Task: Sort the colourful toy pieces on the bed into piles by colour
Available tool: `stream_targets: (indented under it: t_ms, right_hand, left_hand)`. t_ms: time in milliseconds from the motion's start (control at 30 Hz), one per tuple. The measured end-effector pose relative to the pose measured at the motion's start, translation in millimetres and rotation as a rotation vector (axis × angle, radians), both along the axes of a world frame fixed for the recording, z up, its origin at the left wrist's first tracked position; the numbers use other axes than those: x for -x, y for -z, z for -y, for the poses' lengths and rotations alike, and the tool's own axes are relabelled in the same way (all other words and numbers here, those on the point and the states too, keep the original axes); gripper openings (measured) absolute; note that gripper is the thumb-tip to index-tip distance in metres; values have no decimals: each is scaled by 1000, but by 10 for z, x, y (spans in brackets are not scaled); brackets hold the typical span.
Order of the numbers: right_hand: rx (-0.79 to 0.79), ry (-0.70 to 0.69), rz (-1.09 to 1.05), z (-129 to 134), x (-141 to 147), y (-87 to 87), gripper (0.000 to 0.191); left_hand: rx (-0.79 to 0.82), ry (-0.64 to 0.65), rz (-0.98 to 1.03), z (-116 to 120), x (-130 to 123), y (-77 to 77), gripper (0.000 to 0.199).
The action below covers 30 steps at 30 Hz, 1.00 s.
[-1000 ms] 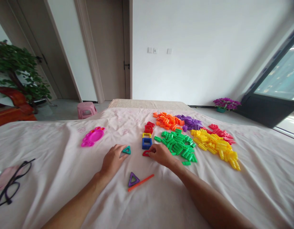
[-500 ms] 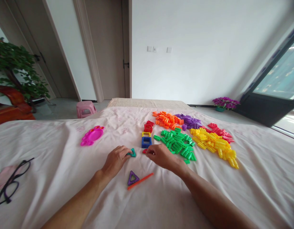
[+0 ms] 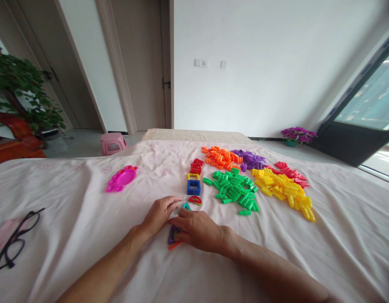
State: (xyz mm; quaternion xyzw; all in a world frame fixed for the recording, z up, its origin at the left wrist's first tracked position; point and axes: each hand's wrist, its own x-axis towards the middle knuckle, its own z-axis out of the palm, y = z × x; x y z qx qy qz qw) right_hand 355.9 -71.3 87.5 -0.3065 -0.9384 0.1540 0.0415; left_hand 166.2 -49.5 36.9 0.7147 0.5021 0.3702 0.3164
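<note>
My left hand (image 3: 159,216) is closed at the teal triangle tile (image 3: 186,206), its fingertips partly hidden behind my other hand. My right hand (image 3: 197,229) reaches across to the left, with thumb and fingers closed around the purple triangle tile (image 3: 172,235). Under that hand, one end of an orange stick (image 3: 174,245) shows; the rest is covered. Just beyond the hands lies a red half-round tile (image 3: 194,200). Past it, in a line, are a blue square tile (image 3: 193,187), a yellow square tile (image 3: 193,176) and red tiles (image 3: 196,168).
Piles of green (image 3: 235,187), orange (image 3: 221,157), purple (image 3: 251,160), yellow (image 3: 282,189) and red pieces (image 3: 290,174) lie to the right on the pale bedsheet (image 3: 87,210). A magenta toy dish (image 3: 122,179) and eyeglasses (image 3: 17,242) are on the left.
My right hand has let go of the red half-round tile and moved down-left onto the purple triangle. The teal triangle has shifted right, and my left hand slightly with it.
</note>
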Motion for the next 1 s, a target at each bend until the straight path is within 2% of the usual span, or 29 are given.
stream_targets:
  t_ms: [100, 200, 300, 400, 567, 800, 933, 1000]
  right_hand:
    - [26, 0, 17, -1, 0, 16, 31]
    - [111, 30, -100, -27, -9, 55, 26]
    - [209, 124, -275, -94, -40, 51, 16]
    - [205, 246, -340, -223, -132, -36, 10]
    - [140, 380, -225, -447, -354, -136, 13]
    - [59, 343, -80, -496, -408, -30, 14]
    - [-45, 352, -72, -438, -366, -97, 17]
    - [-31, 303, -41, -382, -352, -150, 13]
  left_hand:
    - [33, -38, 44, -18, 23, 18, 30]
    - [24, -31, 45, -18, 40, 22, 27]
    - [18, -27, 29, -2, 52, 15, 27]
    - [3, -36, 1, 22, 63, 4, 26]
    - [-24, -12, -93, 83, 57, -29, 24]
    - [-23, -13, -208, 136, 30, -79, 22]
    - [-7, -33, -207, 133, 45, -79, 21]
    - [-5, -24, -221, 134, 50, -75, 18]
